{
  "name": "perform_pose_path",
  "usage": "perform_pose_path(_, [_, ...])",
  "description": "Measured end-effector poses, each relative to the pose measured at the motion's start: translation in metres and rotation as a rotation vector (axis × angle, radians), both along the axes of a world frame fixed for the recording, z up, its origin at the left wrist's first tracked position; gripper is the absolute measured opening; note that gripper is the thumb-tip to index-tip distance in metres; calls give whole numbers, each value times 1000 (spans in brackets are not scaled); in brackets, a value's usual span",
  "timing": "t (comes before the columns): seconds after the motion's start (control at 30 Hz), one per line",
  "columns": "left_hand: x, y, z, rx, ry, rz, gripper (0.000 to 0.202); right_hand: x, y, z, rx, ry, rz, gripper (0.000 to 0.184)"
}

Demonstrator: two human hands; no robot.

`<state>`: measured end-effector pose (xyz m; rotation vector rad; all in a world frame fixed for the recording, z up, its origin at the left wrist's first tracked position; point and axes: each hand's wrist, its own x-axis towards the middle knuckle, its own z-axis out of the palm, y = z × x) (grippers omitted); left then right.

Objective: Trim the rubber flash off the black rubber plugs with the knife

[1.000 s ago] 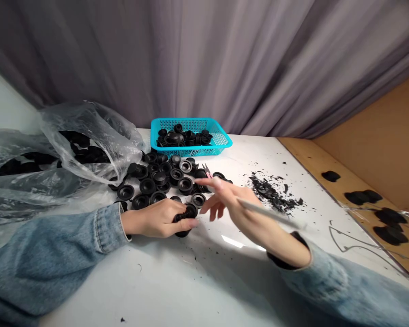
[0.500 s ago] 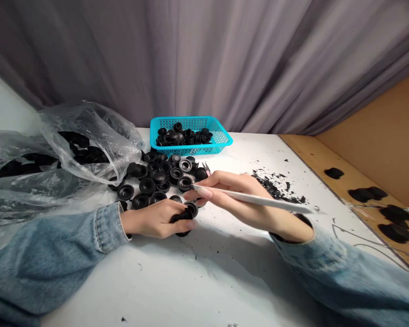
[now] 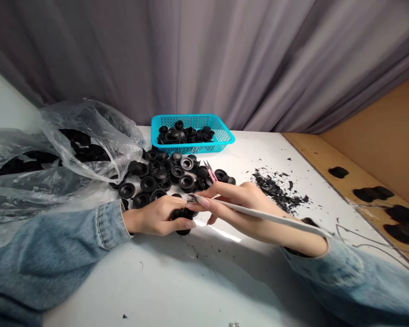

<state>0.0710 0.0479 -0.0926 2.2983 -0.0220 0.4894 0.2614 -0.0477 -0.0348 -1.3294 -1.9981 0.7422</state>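
Note:
My left hand (image 3: 160, 215) is closed round a black ribbed rubber piece (image 3: 182, 229) near the middle of the white table. Between the thumb and fingers of my right hand (image 3: 240, 204) is a long, thin whitish tool (image 3: 276, 217) with a darker tip. That tip reaches the top of the rubber piece beside my left fingers; whether it touches I cannot tell. Just beyond my right hand lie pink-handled thread snips (image 3: 211, 174), blades pointing away. Many similar round black rubber pieces (image 3: 148, 184) lie heaped behind my left hand.
A turquoise basket (image 3: 230, 137) with black pieces stands at the back. Clear plastic bags (image 3: 98, 170) with black pieces lie on the left. Black scraps (image 3: 279, 190) are strewn right of centre. Several flat black pieces (image 3: 400, 232) and a thin grey cord (image 3: 364, 245) lie at the right.
My right hand has moved down and slightly right, bringing the tool's tip lower onto the piece. More of the snips now shows. My left hand keeps its hold almost unmoved.

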Motion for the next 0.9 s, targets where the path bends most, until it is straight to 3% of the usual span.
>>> perform_pose_path(0.27, [1,-3,-3,112,-39,76,35,1,14,-5,-359,442,14,24])
perform_pose_path(0.43, [2,-5,-1,44,-42,46,37,0,21,-16,-483,690,-2,22])
perform_pose_path(0.67, [2,-6,3,-112,100,79,39,5,23,-11,-363,585,-114,22])
perform_pose_path(0.9, [3,-8,9,-249,139,84,42,8,19,-3,-450,531,-84,19])
